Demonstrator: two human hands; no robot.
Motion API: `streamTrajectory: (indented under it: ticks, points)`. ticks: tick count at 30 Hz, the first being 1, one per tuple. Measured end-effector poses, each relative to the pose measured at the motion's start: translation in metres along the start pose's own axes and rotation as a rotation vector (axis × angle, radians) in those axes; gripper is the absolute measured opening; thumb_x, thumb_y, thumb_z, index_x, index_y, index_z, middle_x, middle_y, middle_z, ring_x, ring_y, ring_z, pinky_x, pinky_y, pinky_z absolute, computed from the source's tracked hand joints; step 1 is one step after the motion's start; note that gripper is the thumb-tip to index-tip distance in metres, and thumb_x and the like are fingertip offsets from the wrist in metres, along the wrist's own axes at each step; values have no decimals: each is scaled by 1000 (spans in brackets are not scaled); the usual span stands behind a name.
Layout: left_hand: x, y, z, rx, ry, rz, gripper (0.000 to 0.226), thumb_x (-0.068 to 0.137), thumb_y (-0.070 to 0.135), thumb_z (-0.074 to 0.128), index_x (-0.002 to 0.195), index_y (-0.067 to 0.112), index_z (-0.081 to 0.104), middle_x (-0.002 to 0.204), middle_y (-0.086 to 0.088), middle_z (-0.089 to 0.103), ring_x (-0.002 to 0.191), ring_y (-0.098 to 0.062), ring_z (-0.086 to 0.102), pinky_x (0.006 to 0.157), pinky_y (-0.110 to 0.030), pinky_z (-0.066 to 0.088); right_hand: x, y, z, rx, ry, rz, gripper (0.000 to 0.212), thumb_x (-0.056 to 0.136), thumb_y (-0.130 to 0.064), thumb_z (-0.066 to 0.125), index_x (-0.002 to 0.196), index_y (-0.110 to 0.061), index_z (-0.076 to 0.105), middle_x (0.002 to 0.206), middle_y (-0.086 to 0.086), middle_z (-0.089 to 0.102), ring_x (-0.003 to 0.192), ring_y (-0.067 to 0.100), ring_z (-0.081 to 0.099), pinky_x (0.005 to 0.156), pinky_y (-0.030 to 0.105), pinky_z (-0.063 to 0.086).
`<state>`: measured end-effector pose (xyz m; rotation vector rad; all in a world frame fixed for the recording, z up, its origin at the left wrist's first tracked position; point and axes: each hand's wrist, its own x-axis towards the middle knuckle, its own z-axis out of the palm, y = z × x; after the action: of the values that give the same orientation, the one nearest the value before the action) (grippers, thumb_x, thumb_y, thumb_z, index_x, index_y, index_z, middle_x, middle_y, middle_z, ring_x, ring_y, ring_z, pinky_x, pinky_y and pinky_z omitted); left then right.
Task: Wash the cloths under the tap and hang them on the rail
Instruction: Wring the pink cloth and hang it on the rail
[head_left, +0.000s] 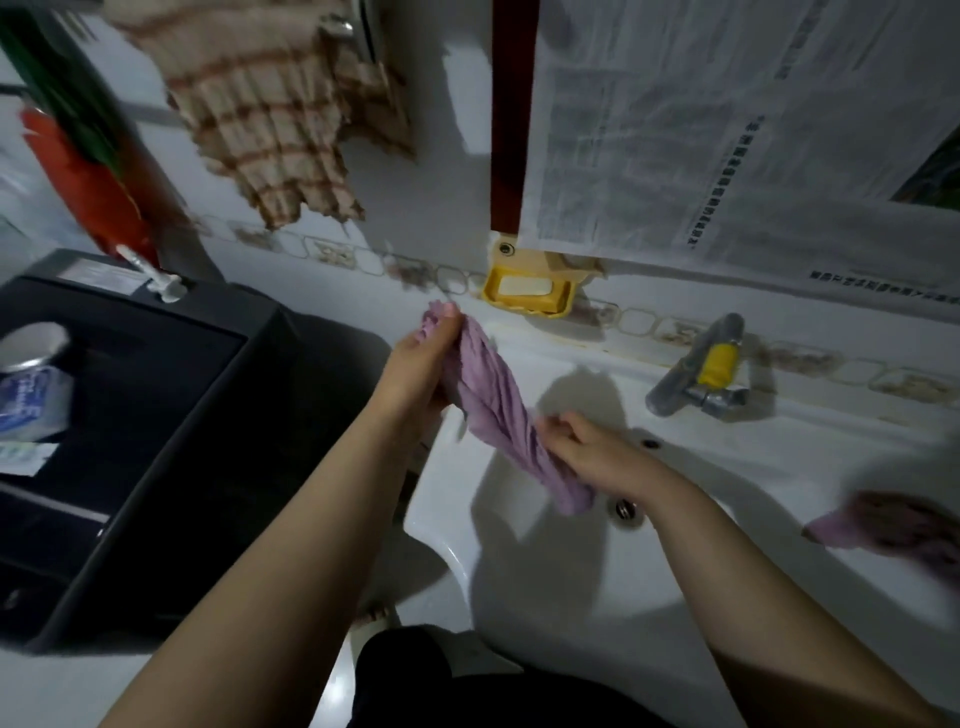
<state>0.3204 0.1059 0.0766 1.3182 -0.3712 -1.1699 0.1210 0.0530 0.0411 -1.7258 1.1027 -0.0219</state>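
wall (441, 156) – white, patterned tile border | newspaper (727, 130) taped up | black cabinet (156, 415) at left – dim light

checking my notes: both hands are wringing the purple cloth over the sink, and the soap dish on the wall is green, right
Not quite. The soap dish is yellow, not green, as the head view shows. The rest holds: the left hand and right hand grip the twisted purple cloth over the sink.

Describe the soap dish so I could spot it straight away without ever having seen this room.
Start at the white sink and look up to the tiled wall behind it. Left of the grey tap, below the dark red strip, a small yellow soap dish is fixed to the wall. It holds a pale bar of soap; the only other yellow is a band on the tap.
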Motion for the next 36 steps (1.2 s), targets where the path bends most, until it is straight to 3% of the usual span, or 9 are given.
streamTrajectory:
  ticks: [2, 7, 12, 14, 17, 23, 28, 32, 36]
  points:
    - [3, 28, -17, 19, -189, 20, 37, 89, 27, 64, 116, 2, 59, 106, -15, 71, 100, -29, 68, 82, -36, 56, 9, -28, 16, 72, -101, -46, 45, 85, -58, 52, 116, -25, 50, 87, -6, 63, 76, 8, 60, 71, 25, 45]
    - [22, 100, -77, 50, -367, 97, 40, 91, -4, 53, 130, 2, 51, 108, -11, 70, 99, -23, 68, 85, -35, 56, 29, -106, 50, -186, 22, -176, 26, 90, -23, 62, 66, -15, 57, 60, -3, 55, 52, 3, 48, 55, 17, 37]
    - [34, 156, -141, 346, -493, 203, 80, 89, -15, 50, 145, 38, 29, 130, -2, 55, 99, -18, 66, 77, -30, 57, 57, -174, 82, -11, 77, -215, 35, 82, -44, 67, 102, -22, 49, 95, -8, 60, 80, 4, 59, 71, 24, 46]
    - [33, 166, -144, 415, -440, 290, 70, 90, -14, 48, 146, 25, 33, 123, -8, 60, 107, -23, 63, 91, -36, 54, 74, -190, 106, -39, -37, -187, 61, 72, -50, 74, 119, -28, 42, 108, -13, 58, 92, 7, 61, 78, 26, 51]
    - [33, 179, -151, 447, -388, 348, 47, 93, -8, 47, 137, 9, 46, 123, -19, 61, 118, -30, 57, 104, -42, 44, 97, -204, 142, 212, 112, -195, 41, 81, -34, 72, 115, -30, 51, 108, -6, 65, 90, 9, 62, 78, 28, 52]
    - [55, 199, -211, 1058, 130, 608, 18, 98, 23, 39, 107, 15, 53, 96, -17, 67, 78, -31, 66, 70, -42, 57, 76, -252, 119, -328, 214, -234, 20, 98, -30, 42, 102, -21, 60, 92, 0, 66, 83, 17, 64, 76, 33, 51]
    - [43, 229, -228, 676, 287, 691, 31, 102, 35, 37, 90, 11, 54, 63, -6, 59, 39, -7, 55, 35, -14, 37, 67, -303, 109, -363, 37, -88, 26, 99, -33, 42, 109, -12, 54, 80, 12, 67, 49, 14, 62, 47, 27, 52]
    - [33, 251, -233, 336, 256, 676, 35, 103, 40, 31, 88, 19, 54, 76, -1, 63, 59, -12, 65, 49, -23, 50, 67, -336, 110, -363, 104, -142, 30, 100, -26, 39, 124, -15, 52, 98, 19, 66, 61, 27, 68, 54, 34, 56]
    - [29, 268, -251, 202, 229, 653, 36, 105, 40, 19, 104, 18, 48, 100, -10, 63, 87, -24, 70, 75, -34, 59, 57, -370, 107, -331, 303, -352, 23, 98, -27, 47, 97, -11, 63, 81, 13, 69, 61, 26, 69, 53, 33, 53]
